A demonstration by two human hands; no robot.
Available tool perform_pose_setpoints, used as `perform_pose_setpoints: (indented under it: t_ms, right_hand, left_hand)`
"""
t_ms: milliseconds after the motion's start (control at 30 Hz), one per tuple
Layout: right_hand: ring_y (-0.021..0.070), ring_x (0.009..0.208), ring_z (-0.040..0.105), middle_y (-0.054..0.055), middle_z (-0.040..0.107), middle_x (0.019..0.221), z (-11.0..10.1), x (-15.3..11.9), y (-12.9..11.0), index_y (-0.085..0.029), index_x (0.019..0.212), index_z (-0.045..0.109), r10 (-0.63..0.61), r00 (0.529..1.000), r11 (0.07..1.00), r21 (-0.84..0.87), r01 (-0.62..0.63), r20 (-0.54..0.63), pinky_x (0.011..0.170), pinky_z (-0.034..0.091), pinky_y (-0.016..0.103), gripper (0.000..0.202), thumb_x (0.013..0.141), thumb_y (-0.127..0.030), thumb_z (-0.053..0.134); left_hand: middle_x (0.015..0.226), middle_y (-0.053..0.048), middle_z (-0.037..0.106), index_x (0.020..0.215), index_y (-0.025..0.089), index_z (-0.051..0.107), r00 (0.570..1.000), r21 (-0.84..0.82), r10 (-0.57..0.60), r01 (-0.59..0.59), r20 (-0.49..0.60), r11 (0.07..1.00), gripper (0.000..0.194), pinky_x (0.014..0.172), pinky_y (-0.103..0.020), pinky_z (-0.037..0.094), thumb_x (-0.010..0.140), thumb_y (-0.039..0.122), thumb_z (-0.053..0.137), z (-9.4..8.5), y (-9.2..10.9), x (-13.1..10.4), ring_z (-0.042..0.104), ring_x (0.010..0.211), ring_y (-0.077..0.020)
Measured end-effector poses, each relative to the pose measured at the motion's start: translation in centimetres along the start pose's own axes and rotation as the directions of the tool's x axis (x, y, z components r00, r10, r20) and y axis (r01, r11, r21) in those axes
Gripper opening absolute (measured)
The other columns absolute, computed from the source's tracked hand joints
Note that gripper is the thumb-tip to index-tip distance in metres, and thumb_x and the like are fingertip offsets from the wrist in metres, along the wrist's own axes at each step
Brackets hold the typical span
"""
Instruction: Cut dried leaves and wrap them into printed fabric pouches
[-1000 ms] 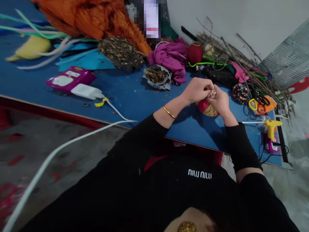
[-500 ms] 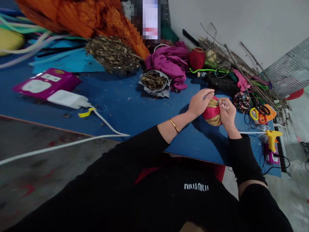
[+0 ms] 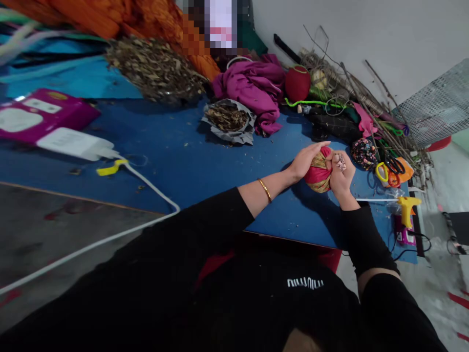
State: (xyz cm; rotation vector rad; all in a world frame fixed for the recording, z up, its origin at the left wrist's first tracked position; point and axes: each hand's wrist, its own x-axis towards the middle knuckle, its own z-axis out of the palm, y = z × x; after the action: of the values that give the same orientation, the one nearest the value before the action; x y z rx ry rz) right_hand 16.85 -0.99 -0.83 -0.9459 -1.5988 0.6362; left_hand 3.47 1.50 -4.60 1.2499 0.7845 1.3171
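Note:
A round cloth ball [image 3: 318, 179], wrapped in pink-red and gold patterned fabric, is between my two hands above the blue table. My left hand [image 3: 307, 159] cups its left and far side, the fingers fairly straight and close together along it. On the right, my right hand [image 3: 341, 177] is closed around the ball's gathered top, and a tuft of pale patterned cloth [image 3: 340, 162] sticks out of that grip. The fingertips on the ball's far side are partly hidden. Just right of my hands lies a dark floral cloth ball [image 3: 364, 153].
Scissors [image 3: 394, 165] and a yellow glue gun [image 3: 407, 209] lie at the right end of the blue table [image 3: 176, 161]. Behind are a foil bowl of dry plant bits [image 3: 229, 120], purple cloth [image 3: 252, 83], a red ball [image 3: 297, 83] and sticks. A power strip [image 3: 69, 142] with a white cable lies left.
The view has shifted a little, so the table items at left sit farther left. My left hand's fingers lie flatter over the ball; my right hand keeps its grip on the gathered top.

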Motion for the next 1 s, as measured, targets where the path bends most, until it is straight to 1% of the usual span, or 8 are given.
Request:
perform_pose_setpoints:
  t_ms: [133, 233, 333, 467, 600, 733, 833, 1000]
  right_hand:
    - [0.009, 0.052, 0.04, -0.005, 0.046, 0.057, 0.0, 0.3, -0.8, -0.022, 0.066, 0.052, 0.004, 1.0, 0.999, -0.042, -0.004, 0.01, 0.052, 0.034, 0.026, 0.055, 0.097, -0.068, 0.054]
    - [0.0097, 0.053, 0.04, -0.005, 0.043, 0.056, -0.1, 0.1, -1.4, -0.022, 0.063, 0.048, -0.022, 0.999, 0.999, -0.03, 0.023, 0.028, 0.054, 0.035, 0.027, 0.058, 0.097, -0.069, 0.053]
    - [0.0105, 0.053, 0.04, -0.004, 0.044, 0.056, 0.2, -0.4, -2.0, -0.023, 0.063, 0.049, -0.017, 1.0, 0.999, -0.039, 0.017, 0.011, 0.054, 0.035, 0.028, 0.059, 0.096, -0.071, 0.052]
    - [0.0117, 0.055, 0.043, -0.003, 0.047, 0.057, 0.7, -0.9, -2.4, -0.023, 0.064, 0.052, -0.003, 0.998, 0.999, -0.045, 0.0, -0.065, 0.055, 0.035, 0.029, 0.059, 0.095, -0.072, 0.052]
    - [0.0105, 0.054, 0.041, -0.005, 0.045, 0.057, 0.3, 0.0, -1.7, -0.023, 0.063, 0.05, 0.105, 0.989, 0.993, 0.059, -0.099, -0.107, 0.054, 0.034, 0.028, 0.056, 0.092, -0.071, 0.058]
    - [0.0092, 0.048, 0.03, -0.009, 0.034, 0.052, -0.5, 1.5, -0.7, -0.025, 0.064, 0.045, 0.262, 0.961, 0.935, 0.272, -0.228, -0.094, 0.047, 0.028, 0.026, 0.055, 0.085, -0.072, 0.065]
    - [0.0088, 0.046, 0.027, -0.01, 0.029, 0.052, -0.6, 1.9, -0.4, -0.026, 0.064, 0.041, 0.334, 0.937, 0.908, 0.301, -0.29, -0.105, 0.045, 0.026, 0.026, 0.057, 0.086, -0.074, 0.063]
    - [0.0081, 0.047, 0.032, -0.009, 0.031, 0.054, 0.0, 1.1, -0.6, -0.025, 0.067, 0.042, 0.418, 0.895, 0.886, 0.284, -0.366, -0.152, 0.046, 0.029, 0.025, 0.053, 0.093, -0.068, 0.058]
  left_hand:
    - [0.142, -0.014, 0.067, 0.135, 0.015, 0.068, 1.0, -0.051, -0.015, 0.014, -0.02, 0.999, 0.058, 0.122, -0.046, 0.038, 0.093, 0.055, 0.064, 0.0, 0.6, 0.1, 0.058, 0.137, -0.0301]
    - [0.118, -0.01, 0.075, 0.118, 0.015, 0.073, 0.998, -0.105, -0.062, 0.063, 0.015, 0.992, 0.054, 0.105, -0.041, 0.049, 0.079, 0.051, 0.079, 0.3, 1.4, -0.1, 0.067, 0.112, -0.0257]
    - [0.087, -0.003, 0.071, 0.091, 0.016, 0.071, 0.995, -0.088, -0.08, 0.074, -0.06, 0.993, 0.039, 0.083, -0.031, 0.05, 0.078, 0.052, 0.078, 0.9, 2.0, -0.5, 0.063, 0.085, -0.0171]
    - [0.067, 0.001, 0.057, 0.068, 0.018, 0.06, 0.973, 0.048, -0.05, 0.063, -0.227, 0.997, 0.043, 0.071, -0.029, 0.044, 0.088, 0.056, 0.066, 1.7, 1.8, -0.5, 0.052, 0.07, -0.014]
    - [0.078, -0.003, 0.066, 0.074, 0.019, 0.065, 0.966, 0.034, -0.053, 0.064, -0.252, 0.997, 0.047, 0.081, -0.031, 0.049, 0.098, 0.057, 0.054, 1.4, 1.4, 0.2, 0.06, 0.082, -0.0177]
    - [0.107, -0.006, 0.074, 0.099, 0.018, 0.074, 0.997, -0.132, 0.059, -0.066, -0.058, 0.989, 0.037, 0.097, -0.032, 0.049, 0.092, 0.052, 0.063, 1.2, 1.8, 0.0, 0.065, 0.104, -0.0198]
    - [0.091, -0.004, 0.07, 0.089, 0.018, 0.069, 0.988, -0.203, 0.048, -0.077, -0.144, 0.976, 0.03, 0.087, -0.029, 0.049, 0.091, 0.047, 0.064, 1.9, 2.2, -0.8, 0.063, 0.089, -0.0165]
    - [0.064, 0.004, 0.043, 0.064, 0.02, 0.044, 0.957, -0.087, -0.043, 0.019, -0.286, 0.996, 0.037, 0.068, -0.027, 0.04, 0.093, 0.034, 0.061, 2.8, 2.5, -1.1, 0.044, 0.067, -0.0121]
